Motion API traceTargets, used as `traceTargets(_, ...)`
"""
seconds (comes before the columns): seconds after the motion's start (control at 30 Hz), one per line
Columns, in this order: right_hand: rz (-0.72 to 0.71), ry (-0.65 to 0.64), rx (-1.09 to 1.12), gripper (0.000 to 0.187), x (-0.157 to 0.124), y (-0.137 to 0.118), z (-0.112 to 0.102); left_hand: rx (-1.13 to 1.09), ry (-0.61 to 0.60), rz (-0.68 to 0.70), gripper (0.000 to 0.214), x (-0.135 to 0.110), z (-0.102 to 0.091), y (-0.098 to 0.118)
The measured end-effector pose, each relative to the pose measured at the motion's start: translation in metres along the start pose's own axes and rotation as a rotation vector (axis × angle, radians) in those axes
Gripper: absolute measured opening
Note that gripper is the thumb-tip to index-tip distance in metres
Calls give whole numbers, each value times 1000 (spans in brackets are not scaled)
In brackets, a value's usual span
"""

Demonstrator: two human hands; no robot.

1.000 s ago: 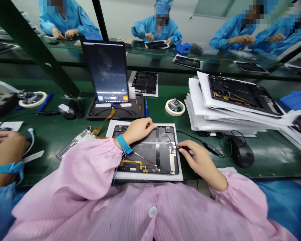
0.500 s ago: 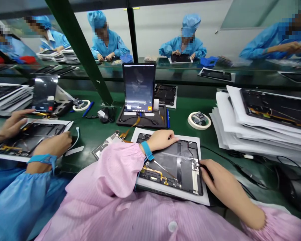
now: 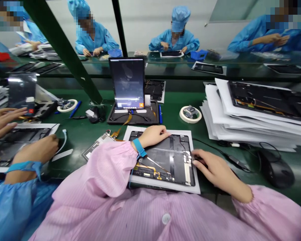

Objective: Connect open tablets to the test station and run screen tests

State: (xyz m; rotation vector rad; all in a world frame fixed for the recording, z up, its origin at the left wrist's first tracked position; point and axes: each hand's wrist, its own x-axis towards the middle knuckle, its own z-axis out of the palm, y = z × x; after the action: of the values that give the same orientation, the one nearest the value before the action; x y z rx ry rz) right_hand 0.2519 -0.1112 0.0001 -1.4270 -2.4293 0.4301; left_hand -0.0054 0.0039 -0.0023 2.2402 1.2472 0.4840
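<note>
An opened tablet chassis (image 3: 165, 157) lies on a white sheet (image 3: 188, 189) right in front of me on the green bench. My left hand (image 3: 153, 135) rests curled on its top edge, fingers pressed down on the frame. My right hand (image 3: 212, 167) sits at the chassis's right edge, fingers pinched on a black cable plug (image 3: 198, 160) at the small connector board. The cable (image 3: 230, 160) runs off to the right. A blue wrist strap (image 3: 139, 147) circles my left wrist.
An upright tablet with a lit screen (image 3: 127, 83) stands in a black tray behind. A tape roll (image 3: 190, 114), a black mouse (image 3: 277, 169) and a stack of chassis on white sheets (image 3: 256, 110) lie right. A co-worker's hands (image 3: 37, 150) work on another chassis at left.
My view has swung left and back a little, bringing the co-worker's bench area into sight. Both my hands have stayed on the chassis, the right one still at the cable plug.
</note>
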Motion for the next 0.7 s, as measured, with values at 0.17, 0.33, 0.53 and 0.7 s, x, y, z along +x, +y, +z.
traceTargets(0.17,69,276,165,18,-9,6,0,11,-1,0,34,-1,1,-3)
traceTargets(0.33,-88,320,6,12,-17,1,1,30,-25,-3,35,-1,2,-3)
traceTargets(0.53,-132,275,-137,20,-12,-2,0,47,-17,-7,35,-1,2,-1)
traceTargets(0.7,-130,257,-148,20,-9,-4,-2,51,-20,-11,34,-1,2,-2)
